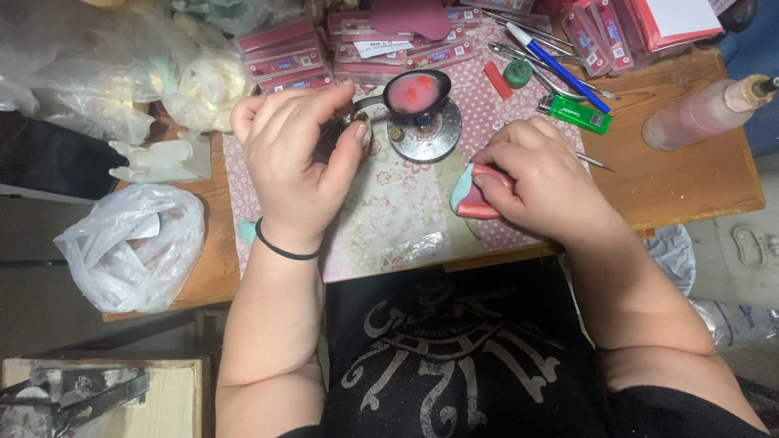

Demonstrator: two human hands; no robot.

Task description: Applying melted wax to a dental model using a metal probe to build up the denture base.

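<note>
My left hand grips the handle of a metal spoon whose bowl holds melted pink-red wax. The spoon's bowl rests over a small round metal burner stand. My right hand presses down on a red and pale teal piece, flat on the patterned mat. The fingers cover most of that piece. A black band circles my left wrist.
Red flat boxes are stacked at the back. A green lighter, blue pen, metal tools and a pink-filled bottle lie to the right. Plastic bags sit on the left. The wooden table edge runs near my body.
</note>
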